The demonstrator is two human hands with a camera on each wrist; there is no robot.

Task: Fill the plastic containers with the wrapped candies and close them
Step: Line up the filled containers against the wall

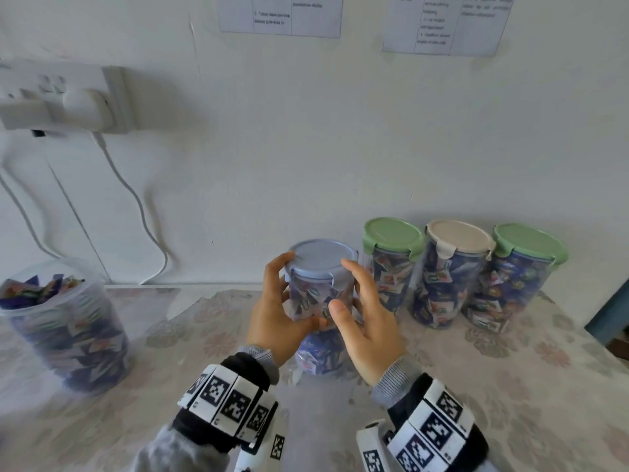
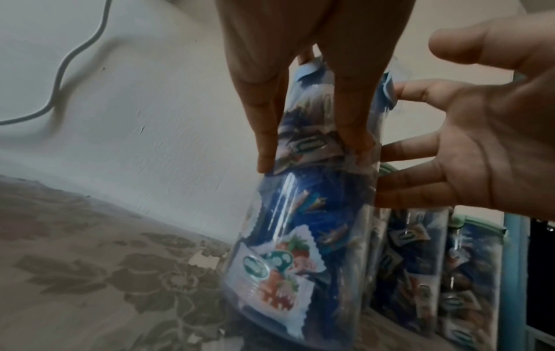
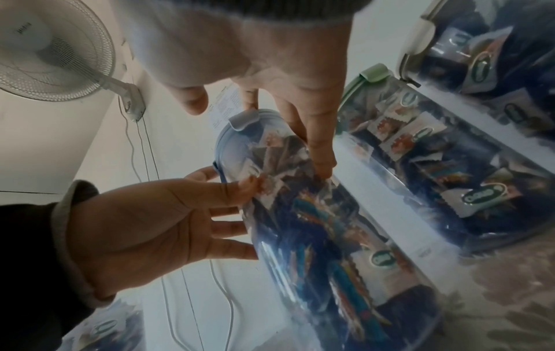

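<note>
Floral-clothed desk (image 1: 510,369), blue-lidded candy container (image 1: 320,284) standing beside three closed ones.
Left wrist view: left hand (image 2: 300,83) fingers grasp its wall. Right wrist view: right hand (image 3: 270,71) released, fingertips touching; I'd steady it, pressing each clip.

The printed sheets (image 1: 280,15) on the wall at twelve o'clock are cut off by the head view's top edge, their text too small to read. The left hand (image 1: 277,313) hides much of the blue-lidded container (image 1: 320,284), whose base is blurred. At nine o'clock, the open container (image 1: 64,321) of candies is smeared and the power strip (image 1: 64,97) runs off the edge.
</note>
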